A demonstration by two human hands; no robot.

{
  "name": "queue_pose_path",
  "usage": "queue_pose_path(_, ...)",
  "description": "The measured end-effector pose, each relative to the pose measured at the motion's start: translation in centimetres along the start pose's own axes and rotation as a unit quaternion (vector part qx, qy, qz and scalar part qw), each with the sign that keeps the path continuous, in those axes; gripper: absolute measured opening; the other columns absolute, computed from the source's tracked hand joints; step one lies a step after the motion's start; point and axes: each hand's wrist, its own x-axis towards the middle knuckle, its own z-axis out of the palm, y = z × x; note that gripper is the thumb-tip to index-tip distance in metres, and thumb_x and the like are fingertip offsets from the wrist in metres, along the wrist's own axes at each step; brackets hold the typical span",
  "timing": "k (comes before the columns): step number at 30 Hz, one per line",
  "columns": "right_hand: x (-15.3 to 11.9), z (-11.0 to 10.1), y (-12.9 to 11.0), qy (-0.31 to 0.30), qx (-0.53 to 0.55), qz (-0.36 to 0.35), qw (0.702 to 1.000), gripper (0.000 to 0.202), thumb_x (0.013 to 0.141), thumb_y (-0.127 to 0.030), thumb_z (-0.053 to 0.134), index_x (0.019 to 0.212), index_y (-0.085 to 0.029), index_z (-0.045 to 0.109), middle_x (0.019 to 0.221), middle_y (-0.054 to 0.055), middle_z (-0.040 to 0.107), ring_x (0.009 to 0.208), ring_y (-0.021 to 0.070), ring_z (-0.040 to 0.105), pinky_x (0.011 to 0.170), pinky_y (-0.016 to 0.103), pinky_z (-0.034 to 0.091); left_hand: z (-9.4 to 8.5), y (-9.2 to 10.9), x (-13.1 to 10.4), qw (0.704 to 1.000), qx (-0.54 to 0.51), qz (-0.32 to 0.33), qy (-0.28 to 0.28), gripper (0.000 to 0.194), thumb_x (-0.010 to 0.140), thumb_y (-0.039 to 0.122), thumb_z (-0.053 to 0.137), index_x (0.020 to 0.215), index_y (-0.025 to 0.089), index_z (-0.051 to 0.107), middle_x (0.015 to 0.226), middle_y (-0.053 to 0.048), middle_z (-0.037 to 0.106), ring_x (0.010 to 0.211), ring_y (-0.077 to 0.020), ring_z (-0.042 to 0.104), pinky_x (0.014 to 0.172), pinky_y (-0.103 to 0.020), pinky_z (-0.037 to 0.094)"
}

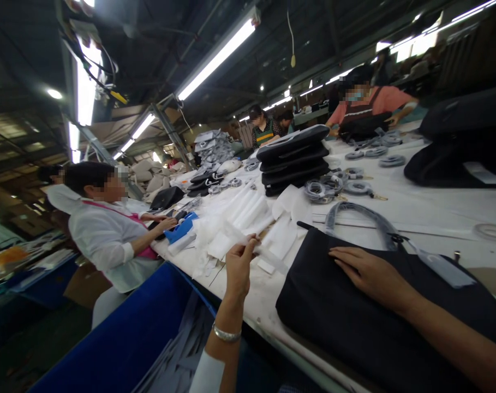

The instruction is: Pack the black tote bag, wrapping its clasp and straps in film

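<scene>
A black handbag (pixel 338 305) lies on the worktable in front of me, its arched handle (pixel 356 210) wrapped in clear plastic. My right hand (pixel 366 273) rests on the bag's upper side with the fingers stretched out. From the handle's base hangs a plastic-covered tag (pixel 444 267). To the left of the bag, my left hand (pixel 240 267) is closed in a pinch on a thin, translucent white strip (pixel 274 259). Behind that hand, white wrapping sheets (pixel 243 213) lie in a loose heap.
Black bags (pixel 292 161) are stacked beyond the sheets, beside plastic-wrapped coiled straps (pixel 325 185). More black bags (pixel 464 142) stand at right. A blue bin (pixel 120 333) with scraps sits below the table edge. A co-worker (pixel 104 234) sits at left near a blue object (pixel 181 228); others work across the table.
</scene>
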Motion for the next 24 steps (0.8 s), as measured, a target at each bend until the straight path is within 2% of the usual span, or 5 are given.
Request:
queue_pose_path(5, 0.6, -1.0, -2.0, -0.003, 0.089, -0.012, 0.996, 0.035, 0.098, -0.037, 0.048, 0.126, -0.024, 0.064, 0.126, 0.007, 0.066, 0.115, 0.0256, 0.062, 0.104, 0.045, 0.05, 0.7, 0.6, -0.3, 0.99, 0.119, 0.031, -0.07, 0.035, 0.078, 0.037, 0.075, 0.106, 0.016, 0.075, 0.102, -0.006, 0.075, 0.098, -0.02, 0.065, 0.087, -0.029, 0.048)
queue_pose_path(8, 1.1, -1.5, -3.6, -0.035, 0.178, -0.011, 0.983, 0.04, 0.095, -0.038, 0.055, 0.133, -0.026, 0.058, 0.131, 0.006, 0.063, 0.116, 0.0248, 0.061, 0.105, 0.043, 0.049, 3.0, 0.8, -1.2, 0.971, 0.188, 0.099, -0.11, 0.024, 0.082, 0.034, 0.071, 0.098, 0.018, 0.077, 0.104, -0.006, 0.074, 0.103, -0.0222, 0.064, 0.089, -0.03, 0.048)
queue_pose_path(13, 1.7, -1.4, -4.9, -0.067, 0.331, 0.025, 0.941, 0.068, 0.083, -0.041, 0.071, 0.143, -0.023, 0.045, 0.137, 0.011, 0.059, 0.113, 0.0281, 0.063, 0.095, 0.042, 0.055, 7.7, -0.1, -3.5, 0.925, 0.289, 0.133, -0.21, 0.024, 0.078, 0.029, 0.074, 0.101, 0.023, 0.075, 0.087, -0.001, 0.073, 0.08, -0.0181, 0.065, 0.072, -0.028, 0.049)
queue_pose_path(18, 1.9, -1.6, -5.0, -0.064, 0.417, 0.079, 0.903, 0.048, 0.075, -0.039, 0.078, 0.117, -0.018, 0.065, 0.116, 0.009, 0.07, 0.106, 0.0295, 0.065, 0.096, 0.043, 0.051, 10.4, -1.0, -5.0, 0.909, 0.303, 0.156, -0.241, 0.035, 0.073, 0.016, 0.077, 0.106, 0.023, 0.072, 0.1, -0.001, 0.074, 0.092, -0.0191, 0.067, 0.085, -0.03, 0.05)
queue_pose_path(24, 2.0, -1.6, -5.3, -0.057, 0.475, 0.105, 0.872, 0.03, 0.078, -0.043, 0.071, 0.09, -0.015, 0.07, 0.091, 0.007, 0.072, 0.087, 0.0262, 0.067, 0.082, 0.038, 0.053, 11.1, -1.0, -5.8, 0.912, 0.271, 0.138, -0.274, 0.022, 0.079, 0.023, 0.073, 0.101, 0.023, 0.074, 0.098, -0.003, 0.075, 0.093, -0.0215, 0.068, 0.086, -0.031, 0.05)
